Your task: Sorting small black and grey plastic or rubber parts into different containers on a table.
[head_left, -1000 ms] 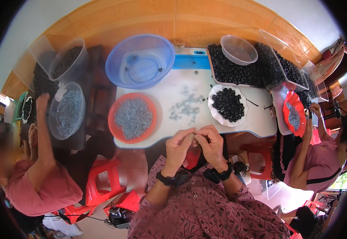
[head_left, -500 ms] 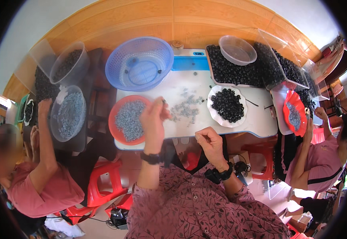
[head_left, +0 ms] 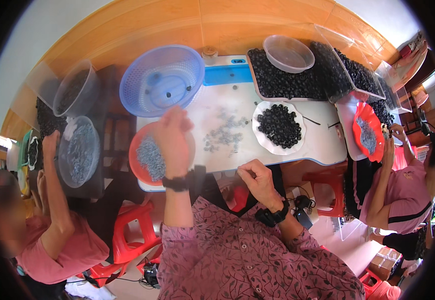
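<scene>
My left hand (head_left: pixel 174 142) is raised over the right side of an orange-red bowl (head_left: pixel 133 161); its fingers are smeared by motion. The bowl holds many small bluish clear pieces (head_left: pixel 150 159). Just beyond the fingers, a small dark piece (head_left: pixel 168 95) appears within the outline of the blue basket (head_left: pixel 129 82); whether it is resting or in the air I cannot tell. At the table's front edge my right hand (head_left: pixel 257 181) is closed in a pinch, and what it holds is hidden. Ahead of it, a white scalloped plate (head_left: pixel 264 142) bears black ring-like pieces (head_left: pixel 280 125).
Loose clear pieces (head_left: pixel 223 135) lie mid-table. Behind the plate, a tray of black pieces (head_left: pixel 277 82) carries a clear tub (head_left: pixel 288 54). People in pink sit on both sides, with a clear bowl (head_left: pixel 95 150) at left and a red scalloped dish (head_left: pixel 362 114) at right.
My left hand has moved left and toward the basket; the small dark piece at its fingertips is now apart from it. My right hand keeps its pinch. The whole view has shifted slightly.
</scene>
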A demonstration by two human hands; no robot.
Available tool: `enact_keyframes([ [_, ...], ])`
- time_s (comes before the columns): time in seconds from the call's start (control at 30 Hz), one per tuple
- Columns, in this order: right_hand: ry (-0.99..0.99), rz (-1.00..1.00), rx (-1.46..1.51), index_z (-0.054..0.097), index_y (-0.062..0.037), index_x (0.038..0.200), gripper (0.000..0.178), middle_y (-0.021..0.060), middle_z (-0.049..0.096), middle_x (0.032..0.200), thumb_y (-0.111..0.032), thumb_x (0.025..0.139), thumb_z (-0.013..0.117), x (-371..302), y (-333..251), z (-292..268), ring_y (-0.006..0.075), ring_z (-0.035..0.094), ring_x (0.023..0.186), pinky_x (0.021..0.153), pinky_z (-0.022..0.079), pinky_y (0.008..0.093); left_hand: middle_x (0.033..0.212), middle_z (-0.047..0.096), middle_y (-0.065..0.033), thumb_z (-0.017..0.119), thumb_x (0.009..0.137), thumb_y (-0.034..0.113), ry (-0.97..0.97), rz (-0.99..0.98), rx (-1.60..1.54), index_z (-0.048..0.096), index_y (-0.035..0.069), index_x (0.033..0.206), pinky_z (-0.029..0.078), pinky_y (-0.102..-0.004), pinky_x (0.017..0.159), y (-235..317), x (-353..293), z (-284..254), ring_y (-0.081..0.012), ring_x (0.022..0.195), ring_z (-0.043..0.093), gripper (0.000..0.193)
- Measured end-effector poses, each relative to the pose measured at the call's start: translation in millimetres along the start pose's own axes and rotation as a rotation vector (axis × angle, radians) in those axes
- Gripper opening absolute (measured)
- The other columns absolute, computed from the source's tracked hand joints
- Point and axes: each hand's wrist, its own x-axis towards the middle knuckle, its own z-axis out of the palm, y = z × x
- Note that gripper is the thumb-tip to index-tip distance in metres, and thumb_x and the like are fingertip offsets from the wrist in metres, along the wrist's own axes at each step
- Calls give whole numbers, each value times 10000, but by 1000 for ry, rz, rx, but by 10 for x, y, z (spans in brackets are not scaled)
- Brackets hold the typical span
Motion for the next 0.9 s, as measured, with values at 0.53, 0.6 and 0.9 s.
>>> enact_keyframes([
  [0.53, 33, 58, -5, 655, -4, 970, 88, 61, 640, 869, -39, 890, 651, -24, 116, 23, 86, 596, 742, 656, 490, 243, 836, 596, -143, 738, 794, 120, -278, 448, 1141, 691, 40, 939, 497, -380, 597, -730, -1121, 193, -311, 688, 621, 172],
  [0.6, 26, 50, -10, 649, -1, 1025, 125, 56, 647, 897, -40, 907, 632, -22, 132, -2, 82, 603, 765, 667, 499, 240, 851, 594, -145, 723, 804, 105, -283, 494, 1181, 686, 43, 949, 495, -385, 597, -772, -1127, 196, -324, 697, 617, 162],
  [0.9, 120, 168, 273, 658, 4, 1087, 176, 36, 622, 935, -25, 914, 643, 12, 82, -105, 84, 596, 796, 708, 480, 205, 735, 598, 19, 607, 972, 175, -486, -351, 316, 666, 4, 955, 424, -211, 541, -613, -1280, 300, -45, 623, 496, 181],
])
